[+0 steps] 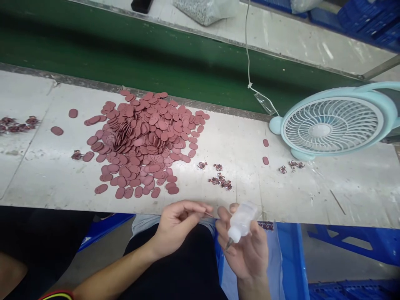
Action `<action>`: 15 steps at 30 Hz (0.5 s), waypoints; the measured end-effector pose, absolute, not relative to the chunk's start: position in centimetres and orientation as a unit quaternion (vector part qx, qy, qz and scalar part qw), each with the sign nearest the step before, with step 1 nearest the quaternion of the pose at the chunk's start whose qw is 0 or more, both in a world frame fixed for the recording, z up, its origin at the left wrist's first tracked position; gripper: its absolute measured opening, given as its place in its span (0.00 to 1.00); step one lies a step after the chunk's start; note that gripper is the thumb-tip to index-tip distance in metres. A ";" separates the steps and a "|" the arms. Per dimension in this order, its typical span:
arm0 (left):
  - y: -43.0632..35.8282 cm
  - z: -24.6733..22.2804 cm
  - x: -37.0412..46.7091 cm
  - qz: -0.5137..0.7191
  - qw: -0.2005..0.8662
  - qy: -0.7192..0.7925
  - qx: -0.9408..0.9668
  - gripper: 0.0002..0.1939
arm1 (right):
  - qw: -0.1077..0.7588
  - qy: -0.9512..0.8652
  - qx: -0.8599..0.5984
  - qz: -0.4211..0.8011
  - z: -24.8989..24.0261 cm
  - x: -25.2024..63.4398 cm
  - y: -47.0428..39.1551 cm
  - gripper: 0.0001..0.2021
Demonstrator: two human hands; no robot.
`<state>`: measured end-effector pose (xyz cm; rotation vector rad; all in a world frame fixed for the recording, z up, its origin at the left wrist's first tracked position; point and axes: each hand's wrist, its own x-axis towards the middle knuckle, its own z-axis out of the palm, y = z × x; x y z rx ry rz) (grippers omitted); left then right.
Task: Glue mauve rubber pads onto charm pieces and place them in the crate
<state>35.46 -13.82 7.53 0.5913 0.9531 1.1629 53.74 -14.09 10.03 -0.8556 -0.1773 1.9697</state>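
My left hand (179, 227) is closed in a pinch above the table's front edge. From its fingertips a thin reddish piece (208, 214) sticks out, seen edge-on; its kind is hard to make out. My right hand (242, 246) is wrapped round a small translucent squeeze bottle (243, 218), tilted so that its metal nozzle (229, 243) points down to the left. Beyond my hands lie small clusters of dark red and metallic parts (221, 181). A big heap of flat, reddish-brown oval pieces (146, 137) covers the table's left middle.
A light-blue fan (333, 125) stands at the right, its white cable (248, 50) running up. Two loose ovals (265, 160) and more small clusters (295, 164) lie near it. Below the table edge is a blue crate (293, 262). A bag of grey bits (204, 10) sits on the far ledge.
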 end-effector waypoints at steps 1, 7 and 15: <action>-13.9 7.7 35.4 0.528 0.661 0.433 0.312 0.06 | 0.463 -0.075 -0.357 0.808 10.0 53.4 -14.2 0.19; -13.6 7.6 34.9 0.536 0.555 0.415 0.482 0.15 | 0.470 -0.078 -0.381 0.792 10.1 52.5 -14.2 0.17; -13.8 7.3 35.3 0.551 0.630 0.406 0.367 0.09 | 0.472 -0.111 -0.382 0.787 10.0 52.9 -14.1 0.15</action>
